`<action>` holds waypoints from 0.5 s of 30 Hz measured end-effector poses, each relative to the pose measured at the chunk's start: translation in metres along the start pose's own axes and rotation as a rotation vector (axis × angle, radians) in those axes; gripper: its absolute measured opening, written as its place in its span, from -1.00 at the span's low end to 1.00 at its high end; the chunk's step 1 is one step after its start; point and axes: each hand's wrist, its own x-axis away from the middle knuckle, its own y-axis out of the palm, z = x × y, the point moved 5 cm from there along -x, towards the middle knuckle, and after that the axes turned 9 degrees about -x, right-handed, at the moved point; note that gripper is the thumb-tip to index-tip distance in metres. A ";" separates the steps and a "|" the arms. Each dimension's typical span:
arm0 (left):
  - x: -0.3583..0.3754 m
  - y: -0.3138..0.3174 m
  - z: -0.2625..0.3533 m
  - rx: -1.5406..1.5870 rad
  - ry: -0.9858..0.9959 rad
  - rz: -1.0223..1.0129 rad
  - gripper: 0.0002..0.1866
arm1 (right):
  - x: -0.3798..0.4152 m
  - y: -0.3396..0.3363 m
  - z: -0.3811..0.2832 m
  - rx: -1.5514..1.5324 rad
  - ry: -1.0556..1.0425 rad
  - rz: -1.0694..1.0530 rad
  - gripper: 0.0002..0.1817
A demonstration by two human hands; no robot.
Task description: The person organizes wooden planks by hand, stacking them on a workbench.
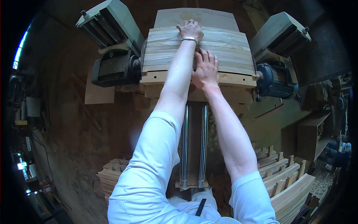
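Observation:
Wooden slats (231, 48) lie side by side across a machine bed between two motors. My left hand (191, 30), with a bracelet at its wrist, rests on the far slats, fingers spread. Nearer to me, my right hand (206, 69) lies over the front slats, its fingers apart and pointing away. A thicker wooden bar (233, 79) with dark holes runs along the near edge, partly covered by my left forearm and right hand. Behind the slats is a pale board (216, 18) with sawdust on it.
A black motor (113, 69) stands left of the slats and a blue motor (276, 83) right. Two metal rails (203, 142) run toward me. Stacked wood pieces (292, 194) lie at lower right, with another stack (110, 175) at lower left.

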 end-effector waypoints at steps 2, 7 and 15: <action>0.006 0.001 0.002 -0.009 0.001 0.002 -0.57 | 0.006 0.000 -0.002 -0.003 0.016 -0.013 -0.37; 0.071 -0.005 0.002 0.006 0.029 0.033 -0.61 | 0.069 -0.020 -0.022 -0.050 0.030 -0.069 -0.29; 0.277 -0.034 0.006 0.079 0.174 0.091 -0.55 | 0.241 -0.065 -0.072 -0.046 0.066 -0.130 -0.23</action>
